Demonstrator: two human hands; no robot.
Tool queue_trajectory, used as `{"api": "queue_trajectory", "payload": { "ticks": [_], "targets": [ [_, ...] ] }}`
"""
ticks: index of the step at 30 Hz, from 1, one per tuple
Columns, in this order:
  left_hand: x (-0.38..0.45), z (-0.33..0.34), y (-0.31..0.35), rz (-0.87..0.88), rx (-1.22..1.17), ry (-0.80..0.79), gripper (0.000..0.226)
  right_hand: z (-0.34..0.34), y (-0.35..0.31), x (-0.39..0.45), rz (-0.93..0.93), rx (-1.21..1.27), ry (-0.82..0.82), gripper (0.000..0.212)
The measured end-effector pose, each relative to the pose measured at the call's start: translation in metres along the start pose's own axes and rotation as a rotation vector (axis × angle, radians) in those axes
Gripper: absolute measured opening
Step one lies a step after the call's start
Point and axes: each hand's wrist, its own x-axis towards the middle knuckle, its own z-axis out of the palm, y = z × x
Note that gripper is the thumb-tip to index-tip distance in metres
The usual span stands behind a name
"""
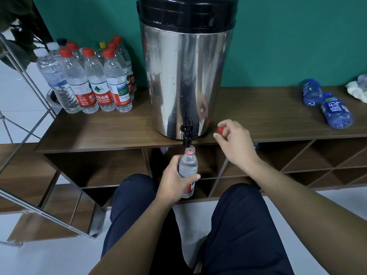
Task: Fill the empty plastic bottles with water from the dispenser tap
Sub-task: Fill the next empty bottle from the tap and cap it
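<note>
A steel water dispenser (pixel 186 76) with a black lid stands on the wooden shelf top (pixel 99 130). Its black tap (pixel 187 133) juts over the front edge. My left hand (pixel 174 180) grips an uncapped clear bottle (pixel 188 165) with a red label, held upright with its mouth just under the tap. No water stream shows. My right hand (pixel 234 143) hovers over the shelf edge right of the tap and pinches a red cap (pixel 220 129).
Several capped bottles (pixel 89 80) stand grouped at the left on the shelf. Two blue bottles (pixel 325 104) lie on their sides at the right, near a crumpled cloth (pixel 357 90). Open cubbies sit below the top. My knees are close to the shelf front.
</note>
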Motion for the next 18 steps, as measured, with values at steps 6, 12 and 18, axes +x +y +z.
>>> {"api": "queue_trajectory", "payload": {
  "ticks": [6,12,18],
  "targets": [
    [0.001,0.010,0.003,-0.003,-0.008,-0.026,0.065,-0.001,0.021,0.023,0.052,-0.163,-0.148,0.044],
    [-0.001,0.018,0.013,0.006,-0.026,-0.024,0.065,0.005,0.030,0.041,0.048,-0.195,-0.238,0.038],
    [-0.005,0.023,0.020,0.005,0.007,-0.049,0.065,0.006,0.032,0.044,0.007,-0.256,-0.286,0.030]
  ]
}}
